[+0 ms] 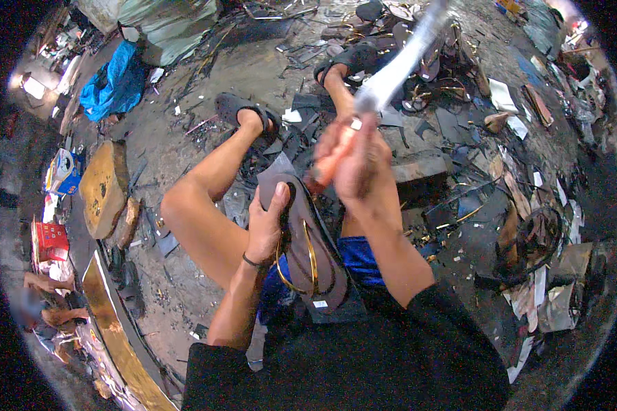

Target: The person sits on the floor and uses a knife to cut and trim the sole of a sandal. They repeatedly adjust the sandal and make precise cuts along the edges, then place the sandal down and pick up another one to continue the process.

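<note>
In my left hand [269, 222] is a brown sandal [315, 267] with gold straps, the thumb pressed on top near one end. A dark sheet [339, 312] lies under the sandal and sticks out past its edges at both ends. My right hand [353, 161] is wrapped around the orange handle of a knife [397, 72], raised to the right of the sandal. Its silvery blade points up and away and is smeared by motion. The blade is apart from the sandal.
Dark offcuts cover the ground around my feet. A pile of sandals [428, 51] lies at the far right. To the left are a wooden block [104, 188], a blue plastic bag [116, 82] and a red box [50, 241]. Another person's arm [51, 281] shows at the left edge.
</note>
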Available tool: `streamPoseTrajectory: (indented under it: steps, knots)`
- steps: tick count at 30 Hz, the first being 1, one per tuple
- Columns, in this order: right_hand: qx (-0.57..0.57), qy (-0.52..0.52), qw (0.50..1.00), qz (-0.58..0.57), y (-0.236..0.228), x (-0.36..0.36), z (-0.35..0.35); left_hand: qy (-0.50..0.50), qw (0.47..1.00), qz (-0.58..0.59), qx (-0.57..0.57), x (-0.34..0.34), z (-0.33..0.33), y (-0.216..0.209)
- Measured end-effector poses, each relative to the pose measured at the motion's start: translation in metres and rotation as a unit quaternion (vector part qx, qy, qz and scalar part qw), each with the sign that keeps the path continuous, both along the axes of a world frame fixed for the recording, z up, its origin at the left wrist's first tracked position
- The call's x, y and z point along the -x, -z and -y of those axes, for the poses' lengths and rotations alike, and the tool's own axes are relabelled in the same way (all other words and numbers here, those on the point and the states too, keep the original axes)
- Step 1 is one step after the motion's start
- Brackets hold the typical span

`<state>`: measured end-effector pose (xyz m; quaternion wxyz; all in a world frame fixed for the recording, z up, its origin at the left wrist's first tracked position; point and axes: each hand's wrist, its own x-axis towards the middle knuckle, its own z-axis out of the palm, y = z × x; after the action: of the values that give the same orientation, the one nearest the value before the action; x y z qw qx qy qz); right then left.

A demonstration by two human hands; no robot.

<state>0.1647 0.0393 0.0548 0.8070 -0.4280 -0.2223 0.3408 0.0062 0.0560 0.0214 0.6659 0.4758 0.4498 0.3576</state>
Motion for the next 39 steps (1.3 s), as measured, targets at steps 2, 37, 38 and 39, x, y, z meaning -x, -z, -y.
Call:
streamPoseTrajectory:
  steps: [2, 37, 38, 39]
  knots:
    - [-0.051, -0.014, 0.998, 0.029, 0.005, 0.021, -0.002, -0.006, 0.999, 0.046, -0.006, -0.007, 0.005, 0.012]
    - [0.191, -0.194, 0.795, 0.541, 0.034, 0.012, 0.18, 0.114, 0.993, -0.001, 0.006, 0.123, 0.005, -0.039]
    - [0.194, -0.187, 0.785, 0.559, 0.028, 0.01, 0.175, 0.118, 0.993, 0.011, 0.012, 0.124, 0.006, -0.033]
    - [0.197, -0.178, 0.772, 0.578, 0.02, 0.007, 0.17, 0.125, 0.992, 0.01, 0.002, 0.122, 0.006, -0.033]
